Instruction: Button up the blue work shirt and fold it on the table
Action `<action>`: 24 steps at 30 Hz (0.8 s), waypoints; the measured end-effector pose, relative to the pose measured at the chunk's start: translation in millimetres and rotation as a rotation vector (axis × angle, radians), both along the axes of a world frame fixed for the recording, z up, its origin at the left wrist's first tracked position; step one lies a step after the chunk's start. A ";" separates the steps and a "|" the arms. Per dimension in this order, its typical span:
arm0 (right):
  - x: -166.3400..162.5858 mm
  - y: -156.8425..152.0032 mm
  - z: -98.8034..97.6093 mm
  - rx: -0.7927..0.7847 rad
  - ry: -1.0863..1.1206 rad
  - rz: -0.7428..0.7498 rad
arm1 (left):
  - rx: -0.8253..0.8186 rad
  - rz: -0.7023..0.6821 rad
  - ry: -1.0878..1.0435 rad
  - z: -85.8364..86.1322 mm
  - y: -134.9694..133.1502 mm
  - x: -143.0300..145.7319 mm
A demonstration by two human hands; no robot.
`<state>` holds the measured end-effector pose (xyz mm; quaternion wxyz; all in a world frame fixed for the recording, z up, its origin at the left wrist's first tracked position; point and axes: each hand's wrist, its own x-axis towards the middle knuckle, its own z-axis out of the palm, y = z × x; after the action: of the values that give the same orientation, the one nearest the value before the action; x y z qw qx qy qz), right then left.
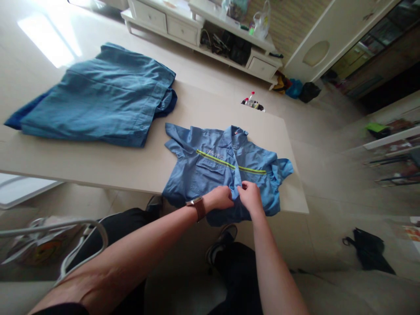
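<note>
A blue short-sleeved work shirt (pixel 210 168) lies front up on the table, its collar pointing away from me and its lower part hanging over the near edge. A yellow-green stripe crosses its chest above the pockets. My left hand (pixel 222 197), with a brown-strapped watch on the wrist, is closed on the front placket. Close beside it, my right hand (pixel 250 194) pinches the placket edge a little higher up. The fingertips partly hide the cloth between them, so a button there cannot be made out.
Folded blue garments (pixel 98 96) lie in a stack on the left part of the pale table (pixel 131 168). Beyond stands a white TV cabinet (pixel 183 30). Bottles (pixel 250 101) show past the table's far edge. A metal-framed chair (pixel 98 227) is at lower left.
</note>
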<state>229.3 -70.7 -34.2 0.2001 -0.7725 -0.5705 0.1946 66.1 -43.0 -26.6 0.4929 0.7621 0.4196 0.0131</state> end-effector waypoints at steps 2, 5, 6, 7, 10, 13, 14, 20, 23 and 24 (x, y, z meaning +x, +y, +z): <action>-0.5 -0.8 1.7 -0.009 -0.011 -0.003 | 0.059 0.103 0.013 -4.4 4.4 2.0; -2.1 -2.8 4.1 -0.020 -0.025 -0.013 | 0.162 0.213 0.017 -12.5 7.3 9.8; -2.6 -3.6 4.7 -0.022 -0.028 -0.015 | 0.188 0.230 0.023 -15.3 7.0 13.3; -3.0 -4.4 5.2 -0.023 -0.033 -0.017 | 0.207 0.238 0.031 -18.0 6.1 16.8; -3.2 -6.8 5.9 -0.024 -0.059 -0.018 | 0.247 0.241 0.052 -23.8 1.8 25.5; -2.4 -8.2 6.6 -0.027 -0.064 -0.005 | 0.262 0.265 0.074 -26.0 -1.0 29.6; -2.1 -8.5 7.2 -0.026 -0.061 0.002 | 0.258 0.270 0.081 -26.4 -1.2 30.0; -3.1 -9.1 12.8 -0.010 -0.039 -0.002 | 0.285 0.246 0.081 -32.6 -2.0 27.6; -3.8 -9.2 13.7 -0.008 -0.035 -0.009 | 0.289 0.222 0.109 -36.4 -2.8 27.0; -3.8 -9.2 13.5 -0.011 -0.032 -0.003 | 0.292 0.212 0.116 -37.1 -2.9 26.9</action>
<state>225.5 -79.9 -20.7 0.1871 -0.7774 -0.5713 0.1850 93.0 -45.9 -63.7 0.3478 0.7765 0.5189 0.0821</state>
